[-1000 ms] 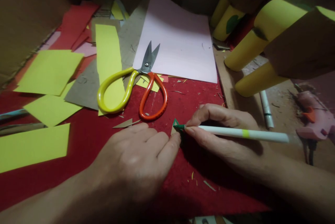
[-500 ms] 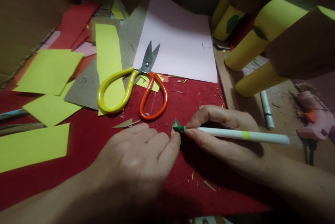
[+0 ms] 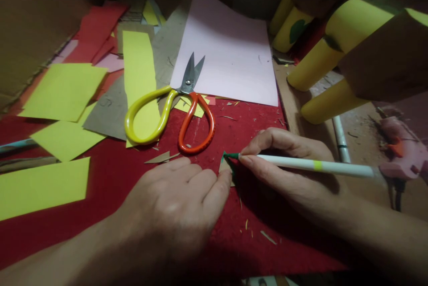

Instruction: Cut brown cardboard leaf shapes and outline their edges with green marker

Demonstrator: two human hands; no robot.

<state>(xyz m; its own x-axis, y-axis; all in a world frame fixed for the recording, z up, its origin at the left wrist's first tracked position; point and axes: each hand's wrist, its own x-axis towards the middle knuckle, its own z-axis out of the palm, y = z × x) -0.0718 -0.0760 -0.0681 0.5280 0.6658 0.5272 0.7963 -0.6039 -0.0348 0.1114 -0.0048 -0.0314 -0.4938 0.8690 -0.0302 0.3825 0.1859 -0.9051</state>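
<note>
My right hand (image 3: 290,179) pinches a white-barrelled felt-tip marker (image 3: 301,164) with a green tip. The tip touches the top corner of a small cardboard piece (image 3: 224,167), where green ink shows along the edge. My left hand (image 3: 174,201) is closed, palm down, its index finger pressing that piece against the red surface (image 3: 110,174); the other fingertips are tucked under and hidden. Just beyond the left hand lie scissors (image 3: 188,85) with one yellow and one orange handle, blades slightly apart. A thin cardboard offcut (image 3: 159,158) rests between scissors and hand.
Yellow paper pieces (image 3: 65,92) and red scraps (image 3: 98,32) spread over the left. A pale pink sheet (image 3: 227,54) lies at the back. On the right stand yellow tubes (image 3: 314,63) with cardboard, another marker (image 3: 341,139) and a pink glue gun (image 3: 401,152).
My right hand has moved slightly up and right, taking the marker tip to the cardboard's top corner. More of the cardboard piece shows. The left hand stays almost still.
</note>
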